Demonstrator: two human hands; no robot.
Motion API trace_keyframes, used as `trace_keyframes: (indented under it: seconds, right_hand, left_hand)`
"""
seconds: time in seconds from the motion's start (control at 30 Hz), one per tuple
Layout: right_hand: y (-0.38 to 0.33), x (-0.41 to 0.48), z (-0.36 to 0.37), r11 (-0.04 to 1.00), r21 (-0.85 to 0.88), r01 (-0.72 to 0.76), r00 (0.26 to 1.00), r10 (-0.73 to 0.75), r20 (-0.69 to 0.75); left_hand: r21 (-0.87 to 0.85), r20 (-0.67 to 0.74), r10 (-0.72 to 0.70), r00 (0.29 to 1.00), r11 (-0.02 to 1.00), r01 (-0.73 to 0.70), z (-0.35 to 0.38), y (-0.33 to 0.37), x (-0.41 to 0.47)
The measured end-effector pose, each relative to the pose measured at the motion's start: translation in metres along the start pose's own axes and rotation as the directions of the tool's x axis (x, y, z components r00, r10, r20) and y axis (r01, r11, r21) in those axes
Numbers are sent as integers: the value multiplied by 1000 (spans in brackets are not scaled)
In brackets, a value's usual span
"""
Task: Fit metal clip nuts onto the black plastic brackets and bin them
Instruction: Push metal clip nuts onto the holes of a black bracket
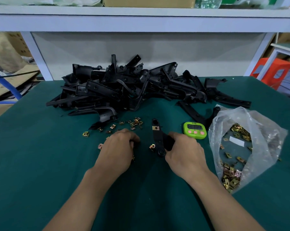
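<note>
Bracket [157, 139] and hands lie nearest, low in the middle of the green table [40, 164]; the right hand [184, 152] wraps its fingers round the thick lower end and props the thin arm up and away from the body, which leaves the mounting tabs bare and turned toward the other hand; one fitted nut [156, 128] sits on the tab near the top, and a second nut [152, 146] touches the arm's left edge lower down — seated or merely resting there, I cannot tell; the left hand [119, 147] rests knuckles-up on the table just beside, its fingers curled under, and whether they pinch a nut is hidden; it sits among the loose clip nuts [136, 122], strewn within easy reach so that each can be taken singly, so picking the next one looks like the step in hand; to the right a green timer [194, 130] faces the person, likely to pace the work; beside it a clear plastic bag [257, 124] lies slumped open with the main stock of nuts; farther back the pile [124, 87] of black brackets is heaped against the grey back panel [141, 52] — close enough to draw from; above runs a shelf [141, 22]; no bin shows.
</note>
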State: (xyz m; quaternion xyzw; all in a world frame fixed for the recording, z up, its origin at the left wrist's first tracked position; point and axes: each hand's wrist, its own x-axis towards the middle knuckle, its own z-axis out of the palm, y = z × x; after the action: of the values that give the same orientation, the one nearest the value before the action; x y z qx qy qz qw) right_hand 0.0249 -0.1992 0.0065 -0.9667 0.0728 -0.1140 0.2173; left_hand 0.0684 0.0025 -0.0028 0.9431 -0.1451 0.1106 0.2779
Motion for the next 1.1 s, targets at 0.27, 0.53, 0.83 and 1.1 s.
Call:
trace_keyframes:
  seconds: [0.27, 0.53, 0.83, 1.1]
  right_hand:
    - [-2, -3, -4, 999, -3, 43, 999, -43, -25]
    - [-19, -8, -3, 882, 385, 273, 958, -284, -28]
    - [-22, -13, -11, 882, 423, 209, 973, -230, 0]
    - [-25, -12, -12, 978, 124, 170, 984, -162, -67]
  left_hand:
    - [-351, -49, -217, 975, 918, 186, -7, 11, -4]
    - [-473, -23, -3, 1000, 881, -8, -13, 37, -16]
    - [-563, 21, -154, 988, 815, 139, -15, 38, -17]
    - [-361, -78, -183, 980, 921, 143, -20, 39, -10]
